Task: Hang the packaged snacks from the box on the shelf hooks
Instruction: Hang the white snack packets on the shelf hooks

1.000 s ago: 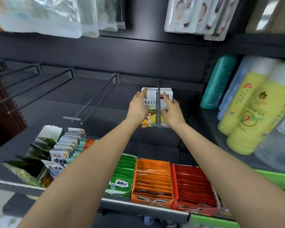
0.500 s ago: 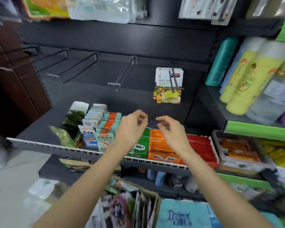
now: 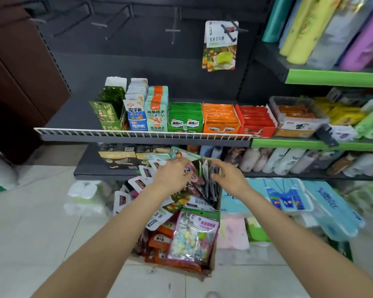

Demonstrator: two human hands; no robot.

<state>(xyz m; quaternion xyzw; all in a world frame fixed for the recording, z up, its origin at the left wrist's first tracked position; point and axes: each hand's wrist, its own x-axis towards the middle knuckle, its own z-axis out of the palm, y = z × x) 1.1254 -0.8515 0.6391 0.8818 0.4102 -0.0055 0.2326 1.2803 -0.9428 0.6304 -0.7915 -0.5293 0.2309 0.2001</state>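
Item: cardboard box (image 3: pixel 211 269) on the floor, packed with packaged snacks (image 3: pixel 193 235) — some lying flat near the front, a row standing on edge at the far end.

Hands: left hand (image 3: pixel 172 176) reaches over the far end of the box, fingers curled down among the upright packets; a teal-edged packet (image 3: pixel 184 154) sits at its fingertips, but whether it is pinched cannot be told. Right hand (image 3: pixel 229 176) hovers just beside, fingers loosely spread, holding nothing.

Key relation: the upright packets (image 3: pixel 205 179) lie between the two hands, directly below the fingertips, long axis roughly vertical. The left hand is nearer.

Already hung: one snack pack (image 3: pixel 220 46) on a shelf hook (image 3: pixel 230 29), up and right. Bare hooks (image 3: pixel 172 31) to its left — likely the next destination.
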